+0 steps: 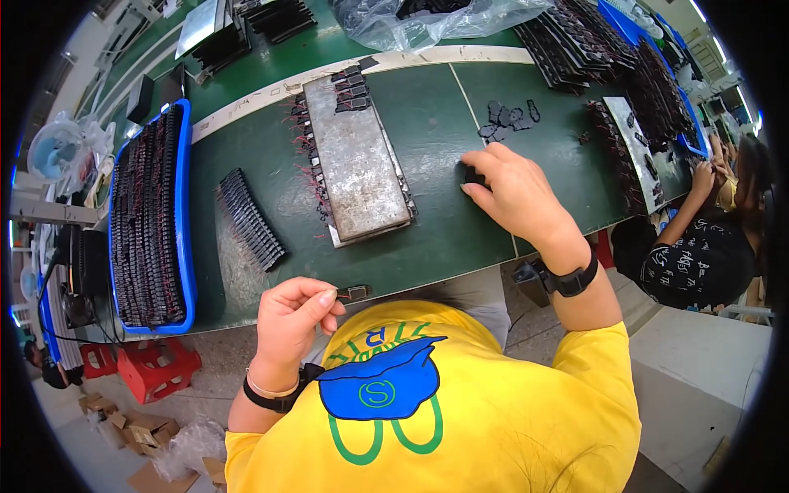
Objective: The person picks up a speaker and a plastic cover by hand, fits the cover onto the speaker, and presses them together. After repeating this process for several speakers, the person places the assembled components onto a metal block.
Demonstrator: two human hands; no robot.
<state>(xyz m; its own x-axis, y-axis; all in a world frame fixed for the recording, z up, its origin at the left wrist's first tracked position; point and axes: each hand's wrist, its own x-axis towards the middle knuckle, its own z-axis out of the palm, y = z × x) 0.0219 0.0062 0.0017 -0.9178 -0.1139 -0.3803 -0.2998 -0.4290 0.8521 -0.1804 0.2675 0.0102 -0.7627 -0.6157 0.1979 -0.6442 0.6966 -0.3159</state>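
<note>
My left hand (297,319) is at the table's near edge, fingers curled and thumb pressed to the forefinger. A small black wired part (353,292) sticks out from those fingertips. Out over the table to the right is my right hand (522,191), thumb and fingers bent around a small black piece (472,174), largely covered by the fingers. Beyond it lies a loose group of flat black pieces (505,119). Left of the right hand, a scuffed metal plate (353,164) is stacked on another, with small black wired parts along its edges and several on its far end.
A row of black parts (251,220) lies left of the plate. Farther left stands a blue tray (187,246) packed with wired parts. Loaded plates (567,45) and a clear plastic bag (427,29) are at the back. A co-worker (699,255) sits at the right, beside another plate (633,152).
</note>
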